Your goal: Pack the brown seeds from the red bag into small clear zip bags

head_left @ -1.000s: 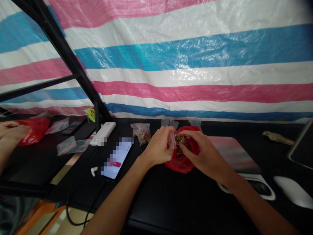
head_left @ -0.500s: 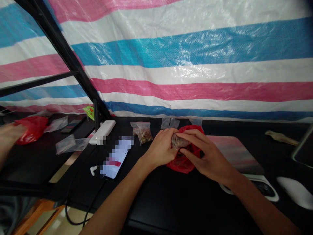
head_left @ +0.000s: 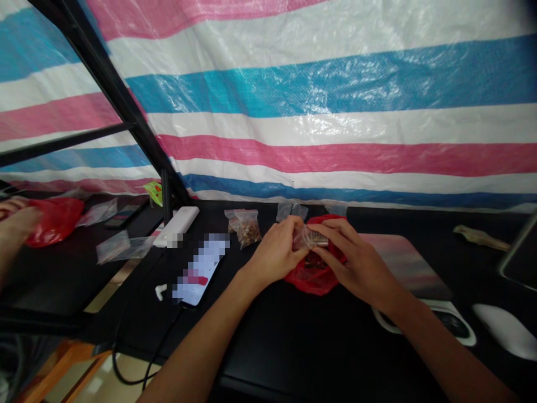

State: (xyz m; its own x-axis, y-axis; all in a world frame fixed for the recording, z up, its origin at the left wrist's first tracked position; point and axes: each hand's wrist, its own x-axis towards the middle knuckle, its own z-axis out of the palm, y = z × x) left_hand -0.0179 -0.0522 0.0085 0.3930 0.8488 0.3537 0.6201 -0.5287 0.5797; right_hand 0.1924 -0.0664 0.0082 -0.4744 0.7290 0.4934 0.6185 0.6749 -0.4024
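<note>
Above an open red plastic bag [head_left: 316, 282], my two hands meet around a small clear plastic bag [head_left: 300, 238]. Its near side is pinched by my left hand [head_left: 279, 249]. My right hand [head_left: 356, 260] has its fingers closed around a small, shiny, ribbed cup-like piece [head_left: 319, 238] at the mouth of the clear bag; its exact kind is hard to make out. Dark brown loose bits [head_left: 314, 261] show inside the red bag. Left of my hands lie small zip bags [head_left: 248, 228] filled with brown dried pieces.
Flat clear bags [head_left: 291, 210] lie behind my hands. Leftward are a phone [head_left: 201, 271], a white power bank [head_left: 176, 225] and a cable. A mouse pad [head_left: 398, 260] and white mouse [head_left: 503, 330] are on the right. A co-worker's hand [head_left: 19, 218] touches another red bag [head_left: 56, 219] beyond the black frame.
The ribbed piece has tipped and shifted slightly right, and more of the clear bag shows between my hands. The co-worker's hand has moved a little at the other red bag.
</note>
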